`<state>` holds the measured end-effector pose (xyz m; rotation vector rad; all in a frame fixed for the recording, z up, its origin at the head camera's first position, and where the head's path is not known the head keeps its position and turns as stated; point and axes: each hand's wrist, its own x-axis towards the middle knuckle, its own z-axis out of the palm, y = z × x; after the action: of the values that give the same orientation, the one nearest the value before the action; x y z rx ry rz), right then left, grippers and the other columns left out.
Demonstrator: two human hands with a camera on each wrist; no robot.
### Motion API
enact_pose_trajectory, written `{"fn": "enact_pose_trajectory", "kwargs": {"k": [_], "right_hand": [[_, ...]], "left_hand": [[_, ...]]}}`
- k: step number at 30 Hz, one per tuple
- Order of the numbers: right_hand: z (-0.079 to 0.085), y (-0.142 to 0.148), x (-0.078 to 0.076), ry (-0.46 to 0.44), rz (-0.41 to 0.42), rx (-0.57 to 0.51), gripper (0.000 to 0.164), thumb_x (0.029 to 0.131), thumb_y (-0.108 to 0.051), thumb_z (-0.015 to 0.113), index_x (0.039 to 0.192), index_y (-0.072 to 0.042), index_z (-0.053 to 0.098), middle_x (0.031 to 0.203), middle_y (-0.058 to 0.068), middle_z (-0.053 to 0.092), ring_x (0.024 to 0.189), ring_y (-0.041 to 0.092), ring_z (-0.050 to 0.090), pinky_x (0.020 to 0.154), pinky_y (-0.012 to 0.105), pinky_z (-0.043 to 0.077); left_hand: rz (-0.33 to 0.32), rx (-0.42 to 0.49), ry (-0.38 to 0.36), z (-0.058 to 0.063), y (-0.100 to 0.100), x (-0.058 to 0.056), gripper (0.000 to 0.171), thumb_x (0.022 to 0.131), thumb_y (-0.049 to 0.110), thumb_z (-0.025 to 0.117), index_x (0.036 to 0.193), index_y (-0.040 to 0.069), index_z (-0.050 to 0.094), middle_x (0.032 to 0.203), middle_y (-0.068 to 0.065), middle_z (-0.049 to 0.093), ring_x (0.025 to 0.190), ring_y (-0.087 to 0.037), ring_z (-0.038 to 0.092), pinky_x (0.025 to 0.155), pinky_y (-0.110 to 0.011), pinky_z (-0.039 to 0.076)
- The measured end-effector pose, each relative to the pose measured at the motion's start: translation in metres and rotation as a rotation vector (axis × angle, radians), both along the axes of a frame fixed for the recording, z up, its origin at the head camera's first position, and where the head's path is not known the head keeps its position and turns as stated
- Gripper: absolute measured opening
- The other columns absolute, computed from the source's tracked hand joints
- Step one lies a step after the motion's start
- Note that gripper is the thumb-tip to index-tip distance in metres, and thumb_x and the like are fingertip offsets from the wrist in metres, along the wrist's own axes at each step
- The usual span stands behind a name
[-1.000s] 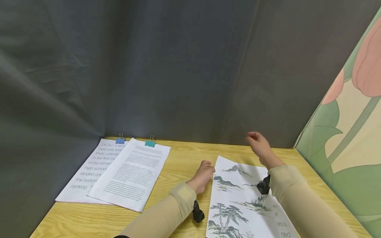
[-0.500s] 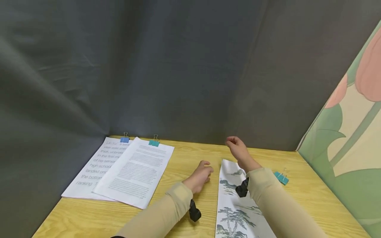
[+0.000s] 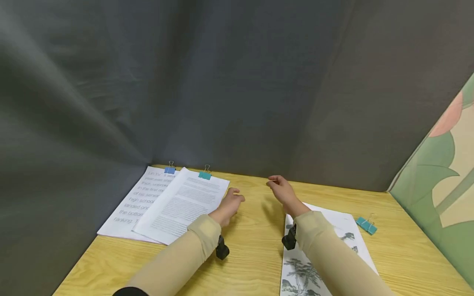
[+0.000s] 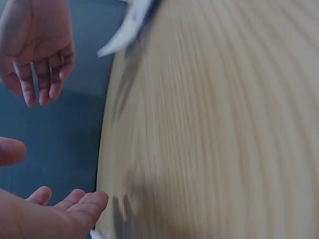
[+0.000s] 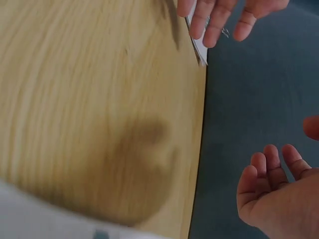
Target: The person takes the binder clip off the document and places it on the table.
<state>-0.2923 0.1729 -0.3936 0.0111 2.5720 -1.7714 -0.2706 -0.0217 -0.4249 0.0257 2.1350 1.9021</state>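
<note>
My left hand (image 3: pixel 228 205) hovers at the right edge of a stack of small-print sheets (image 3: pixel 185 205), its fingers loosely bent and holding nothing. A teal binder clip (image 3: pixel 205 175) grips the top of that stack. Over the wooden table, my right hand (image 3: pixel 283 192) hangs with bent, bare fingers, just beyond the top left corner of the landscape-painted sheets (image 3: pixel 342 222). Its forearm covers much of those sheets. Both wrist views show the two hands apart, palms facing, with my left fingers (image 4: pixel 84 209) and my right fingers (image 5: pixel 264 169) free of any object.
Partly under the small-print stack lies a large-print stack (image 3: pixel 127 205) with a blue binder clip (image 3: pixel 170 169). Another teal binder clip (image 3: pixel 366 225) rests on the table (image 3: pixel 252 263), right of the painted sheets. A dark curtain (image 3: pixel 237 90) borders the back and left.
Both hands have shifted left across the table, the right one off the painted sheets and the left one towards the small-print stack. The loose teal clip has come into sight. The head view has turned.
</note>
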Motion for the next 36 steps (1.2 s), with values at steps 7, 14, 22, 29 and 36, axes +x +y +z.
{"fn": "enact_pose_trajectory", "kwargs": {"k": [7, 14, 22, 29, 36], "right_hand": [[-0.01, -0.021, -0.003, -0.034, 0.057, 0.004, 0.036, 0.099, -0.019, 0.048, 0.131, -0.001, 0.047, 0.126, 0.02, 0.05, 0.121, 0.038, 0.045, 0.1, 0.05, 0.036], [-0.016, -0.031, -0.005, -0.071, 0.103, 0.006, 0.04, 0.1, -0.018, 0.046, 0.135, 0.001, 0.043, 0.129, 0.021, 0.048, 0.124, 0.038, 0.044, 0.102, 0.051, 0.036], [-0.02, -0.044, -0.007, -0.066, 0.118, 0.001, 0.039, 0.1, -0.017, 0.047, 0.134, 0.002, 0.044, 0.128, 0.023, 0.049, 0.123, 0.04, 0.045, 0.102, 0.051, 0.036], [-0.024, -0.058, -0.004, -0.094, 0.155, -0.025, 0.043, 0.1, -0.018, 0.047, 0.138, 0.003, 0.042, 0.13, 0.023, 0.048, 0.124, 0.04, 0.045, 0.102, 0.052, 0.036], [-0.03, -0.074, 0.0, -0.144, 0.195, -0.116, 0.045, 0.1, -0.015, 0.048, 0.138, 0.006, 0.04, 0.126, 0.025, 0.048, 0.107, 0.035, 0.053, 0.093, 0.047, 0.044]], "left_hand": [[0.075, -0.103, 0.063, 0.002, -0.034, -0.012, 0.052, 0.091, 0.019, 0.049, 0.139, 0.005, 0.034, 0.134, -0.018, 0.045, 0.115, -0.034, 0.047, 0.094, -0.049, 0.038], [0.139, -0.243, 0.146, -0.002, -0.064, -0.023, 0.05, 0.088, 0.016, 0.049, 0.134, 0.0, 0.036, 0.129, -0.023, 0.047, 0.115, -0.037, 0.049, 0.094, -0.047, 0.041], [0.148, -0.309, 0.197, 0.0, -0.089, -0.023, 0.048, 0.09, 0.016, 0.047, 0.133, -0.003, 0.035, 0.132, -0.03, 0.044, 0.12, -0.04, 0.046, 0.097, -0.049, 0.039], [0.127, -0.529, 0.229, 0.002, -0.116, -0.029, 0.051, 0.095, 0.025, 0.046, 0.134, -0.006, 0.037, 0.132, -0.032, 0.047, 0.121, -0.041, 0.047, 0.099, -0.048, 0.038], [0.181, -0.717, 0.184, 0.001, -0.148, -0.032, 0.056, 0.095, 0.03, 0.044, 0.136, -0.008, 0.036, 0.133, -0.031, 0.044, 0.122, -0.046, 0.043, 0.101, -0.052, 0.036]]}}
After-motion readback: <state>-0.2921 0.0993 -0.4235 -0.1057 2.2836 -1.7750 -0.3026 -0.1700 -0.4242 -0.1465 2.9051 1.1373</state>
